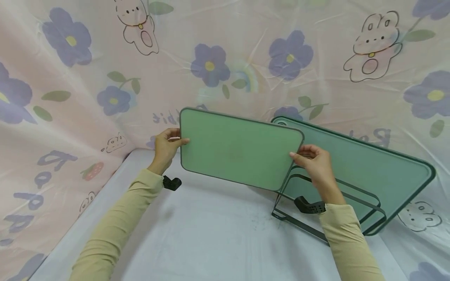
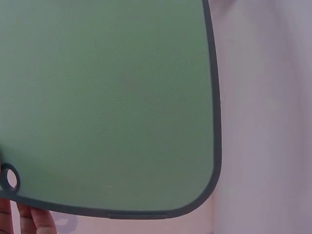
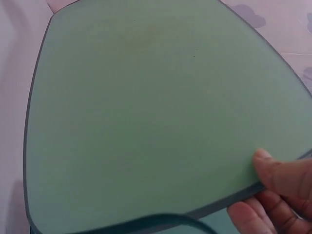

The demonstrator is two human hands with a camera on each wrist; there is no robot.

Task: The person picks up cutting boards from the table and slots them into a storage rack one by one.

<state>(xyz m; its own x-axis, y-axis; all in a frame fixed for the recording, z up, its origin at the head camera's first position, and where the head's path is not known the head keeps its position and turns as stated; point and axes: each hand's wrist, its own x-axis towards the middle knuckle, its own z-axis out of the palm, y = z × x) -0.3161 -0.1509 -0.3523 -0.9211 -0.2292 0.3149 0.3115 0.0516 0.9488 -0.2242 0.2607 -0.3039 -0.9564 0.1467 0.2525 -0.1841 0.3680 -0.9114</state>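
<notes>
A light green cutting board point(image 1: 239, 150) with a grey rim is held up at a tilt between both hands. My left hand point(image 1: 164, 151) pinches its left edge, thumb on the face turned towards me. On the opposite short edge, the thumb and fingers of my right hand point(image 1: 319, 166) grip the board. The left wrist view shows a grey-ringed hole point(image 2: 9, 178) in one corner, beside the left fingers point(image 2: 43, 220). Behind the right hand, a larger green board point(image 1: 386, 168) with a dark rim leans in a dark metal rack point(image 1: 304, 226). The held board's lower right corner overlaps the rack in view.
A white cloth point(image 1: 211, 234) covers the table. Patterned fabric point(image 1: 246, 50) with flowers and rabbits hangs at the back and left. The rack's wire loops point(image 1: 365, 205) rise beside the right wrist.
</notes>
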